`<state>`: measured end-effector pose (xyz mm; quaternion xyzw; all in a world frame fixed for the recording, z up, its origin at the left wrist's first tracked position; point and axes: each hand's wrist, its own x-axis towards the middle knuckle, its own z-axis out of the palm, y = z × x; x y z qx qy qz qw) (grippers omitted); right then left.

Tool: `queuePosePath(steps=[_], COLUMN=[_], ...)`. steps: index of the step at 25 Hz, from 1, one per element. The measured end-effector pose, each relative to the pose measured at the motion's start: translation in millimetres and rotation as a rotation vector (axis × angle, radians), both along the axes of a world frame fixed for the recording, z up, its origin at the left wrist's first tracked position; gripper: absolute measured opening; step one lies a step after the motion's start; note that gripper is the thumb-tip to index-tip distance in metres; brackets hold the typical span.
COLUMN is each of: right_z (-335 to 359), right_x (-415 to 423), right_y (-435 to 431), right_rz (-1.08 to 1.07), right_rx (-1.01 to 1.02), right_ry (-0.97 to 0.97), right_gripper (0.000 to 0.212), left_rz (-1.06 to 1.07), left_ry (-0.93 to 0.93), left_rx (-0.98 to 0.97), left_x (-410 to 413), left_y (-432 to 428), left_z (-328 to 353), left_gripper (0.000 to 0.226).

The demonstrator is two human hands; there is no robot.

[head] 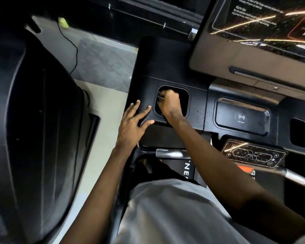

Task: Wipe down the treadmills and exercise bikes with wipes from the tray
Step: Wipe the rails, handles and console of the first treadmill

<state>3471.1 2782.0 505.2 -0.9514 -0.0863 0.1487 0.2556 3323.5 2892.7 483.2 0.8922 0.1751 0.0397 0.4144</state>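
One treadmill console, black, fills the middle and right of the view. Two hands are on it. Left hand lies flat on the console's near left corner, fingers straight and spread, thumb out along the near edge, gripping nothing. Right hand is down inside the cup recess just right of the left hand, knuckles up, fingers curled toward the recess's left wall. There is a greyish bit at the fingertips; cannot tell if it is a wipe or what the hand holds.

One screen far right, tilted, with streaky reflections. One charging pad right of the recess. One button panel nearer, speckled with droplets. A second recess is at the far right edge. Two metal handle grips: one near, below the hands, and one on the right.

One dark neighbouring machine on the left. Pale floor lies between, with one black cable and one yellow-green object far left. Grey shirt at the near edge.
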Motion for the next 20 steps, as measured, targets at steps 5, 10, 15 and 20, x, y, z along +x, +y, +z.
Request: queuePosePath(steps=[5,10,15,20], right_z=[-9.0,10.8,24.6,22.9], right_x=[13.0,18.8,29.8,32.5], right_y=[1.8,-23.8,-4.9,-22.0], right_rz=[0.061,0.507,0.739,0.804], right_rx=[-0.107,-0.223,-0.422,-0.588], right_ry=[0.085,0.326,0.187,-0.081], right_gripper=[0.013,0.029,0.017,0.019], left_rz=[-0.003,0.001,0.000,-0.002], left_ry=[0.000,-0.029,-0.027,-0.028], left_rx=[0.012,-0.010,-0.015,-0.020], left_x=[1.4,1.1,1.6,0.4], left_y=[1.8,0.4,0.5,0.3], left_z=[-1.4,-6.3,-6.2,-6.2], left_gripper=[0.053,0.053,0.053,0.053])
